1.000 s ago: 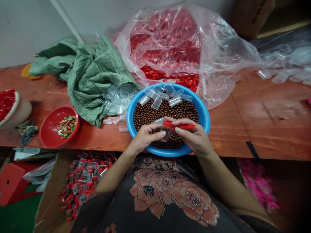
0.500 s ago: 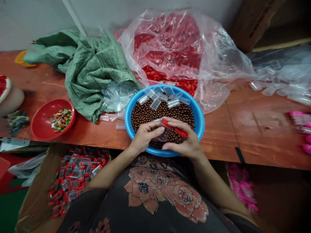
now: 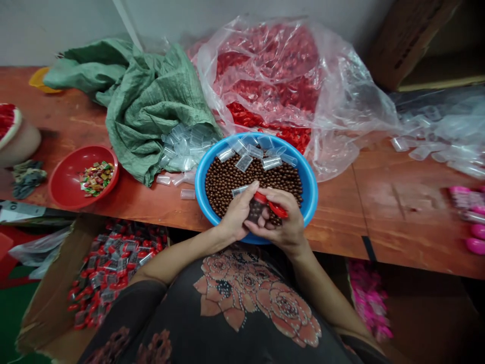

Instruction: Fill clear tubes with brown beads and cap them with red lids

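Over the near side of a blue basin (image 3: 312,189), my two hands are closed around a small clear bottle (image 3: 255,210) with a red top. Dark brown balls show through its wall. My left hand (image 3: 235,217) grips its left side, thumb up near the top. My right hand (image 3: 290,222) wraps its right side, with a second red piece, seemingly a cap (image 3: 278,210), within its curled fingers. Brown balls (image 3: 223,182) fill the basin, and several clear empty tubes (image 3: 243,162) lie on them. One clear tube (image 3: 238,190) lies just beyond my left fingers.
Behind the basin lies a clear plastic bag (image 3: 341,111) of red caps. A green sack (image 3: 147,111) and a red bowl (image 3: 62,182) of wrapped sweets are on the left. Below the table edge, a carton (image 3: 45,293) holds red-capped bottles (image 3: 109,268). Pink pieces (image 3: 475,230) are at right.
My left hand has turned and closed more fully around the bottle, which now stands more upright. My right fingers have curled in around it. The view has shifted slightly.
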`<state>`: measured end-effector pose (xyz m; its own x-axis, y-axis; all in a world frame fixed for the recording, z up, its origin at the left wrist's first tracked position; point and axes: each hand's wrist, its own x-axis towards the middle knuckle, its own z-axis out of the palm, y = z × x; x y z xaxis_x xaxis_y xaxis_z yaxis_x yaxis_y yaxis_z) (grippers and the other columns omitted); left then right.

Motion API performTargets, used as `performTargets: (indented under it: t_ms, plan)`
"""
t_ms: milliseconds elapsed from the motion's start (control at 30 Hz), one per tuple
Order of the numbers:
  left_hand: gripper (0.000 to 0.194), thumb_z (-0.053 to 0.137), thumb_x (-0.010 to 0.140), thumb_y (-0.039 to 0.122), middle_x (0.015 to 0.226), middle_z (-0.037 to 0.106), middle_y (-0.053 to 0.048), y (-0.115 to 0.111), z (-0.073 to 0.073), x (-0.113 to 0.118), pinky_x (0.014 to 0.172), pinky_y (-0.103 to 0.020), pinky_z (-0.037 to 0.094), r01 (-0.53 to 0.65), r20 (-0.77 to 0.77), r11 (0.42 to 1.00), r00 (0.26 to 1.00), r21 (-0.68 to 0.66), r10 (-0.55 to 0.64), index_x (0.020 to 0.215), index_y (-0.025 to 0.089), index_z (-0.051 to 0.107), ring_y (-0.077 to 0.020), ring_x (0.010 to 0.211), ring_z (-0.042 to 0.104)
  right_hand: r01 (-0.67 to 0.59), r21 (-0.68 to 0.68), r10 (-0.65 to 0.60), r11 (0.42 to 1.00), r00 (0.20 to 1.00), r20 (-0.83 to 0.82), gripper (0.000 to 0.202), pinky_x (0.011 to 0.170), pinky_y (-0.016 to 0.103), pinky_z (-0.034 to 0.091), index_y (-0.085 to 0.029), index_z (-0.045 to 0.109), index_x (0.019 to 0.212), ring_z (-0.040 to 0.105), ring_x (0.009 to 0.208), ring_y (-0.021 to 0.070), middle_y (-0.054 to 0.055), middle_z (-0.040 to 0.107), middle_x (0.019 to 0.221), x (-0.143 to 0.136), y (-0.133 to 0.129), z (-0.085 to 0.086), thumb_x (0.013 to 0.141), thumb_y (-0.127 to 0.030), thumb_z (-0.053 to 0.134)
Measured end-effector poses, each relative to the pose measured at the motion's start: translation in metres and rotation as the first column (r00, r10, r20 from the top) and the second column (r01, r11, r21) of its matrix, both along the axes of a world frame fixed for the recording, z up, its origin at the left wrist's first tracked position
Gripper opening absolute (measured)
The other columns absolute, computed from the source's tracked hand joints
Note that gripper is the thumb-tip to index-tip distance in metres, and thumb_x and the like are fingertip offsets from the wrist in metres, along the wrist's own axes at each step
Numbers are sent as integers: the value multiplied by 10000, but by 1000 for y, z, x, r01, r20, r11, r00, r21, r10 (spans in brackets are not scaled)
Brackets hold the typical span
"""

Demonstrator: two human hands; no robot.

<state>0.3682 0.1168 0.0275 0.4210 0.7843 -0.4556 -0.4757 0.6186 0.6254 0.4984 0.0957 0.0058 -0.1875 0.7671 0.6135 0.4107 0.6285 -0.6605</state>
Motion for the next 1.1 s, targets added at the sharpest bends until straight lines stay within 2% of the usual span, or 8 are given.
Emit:
performTargets:
  t_ms: [200,400,533,700,767,900,967,1100]
  plan:
    - [415,548,875,564,543,574,24,-1,12,0,436,-212,451,-104,-33,994,994,39,105,815,160,621,-81,395,499,-48,-119,39,992,996,-80,771,1097,554,443,-386,499,1334,557,1273,295,37,620,1344,5,3,3,665,-372,881]
    - [495,445,912,487,640,566,15,7,17,-16,527,-219,503,23,101,1000,995,-13,-21,1227,171,659,-95,525,503,36,-419,-203,907,910,-361,158,1005,429,521,-309,702,1030,654,1057,208,24,686,1065,6,11,7,880,-358,690]
    - [539,456,905,477,625,495,29,4,14,-16,446,-217,451,86,107,996,991,-26,-83,1298,149,621,-98,500,426,-37,-577,-324,816,797,-509,296,859,314,572,-299,636,1061,686,909,151,-14,707,996,1,14,8,806,-342,780]
    - [543,487,887,485,607,480,39,3,18,-20,383,-165,294,49,130,999,990,2,-49,1311,155,570,-77,463,387,-157,-663,-246,732,847,-472,280,610,242,541,-260,659,993,614,645,103,-18,676,819,5,12,4,898,-523,632]
    - [542,480,890,490,596,479,46,4,20,-22,376,-158,247,52,117,999,992,10,-53,1331,179,535,-72,439,368,-199,-675,-239,710,834,-498,266,651,258,560,-264,679,1029,629,674,113,-16,693,825,5,10,3,865,-473,694]
    - [383,506,889,454,610,485,46,3,18,-20,378,-161,248,70,53,997,996,43,-72,1154,192,591,-67,442,380,-149,-628,-296,764,784,-546,345,886,351,584,-321,684,1154,688,947,168,-2,726,1097,-3,6,6,820,-357,763]
    - [293,529,893,462,615,484,40,2,15,-16,395,-168,290,31,-7,998,999,45,-31,938,181,597,-64,459,402,-138,-585,-201,799,856,-477,386,949,414,567,-350,661,1225,679,1019,199,5,708,1178,-6,5,9,847,-389,732]
    - [556,448,890,703,595,489,10,2,10,-14,433,-203,355,-18,-128,1000,992,-8,17,722,179,519,-79,483,445,-81,-343,54,936,995,-88,725,1065,521,475,-333,544,1380,574,1227,292,59,624,1332,-5,4,12,727,-474,827]
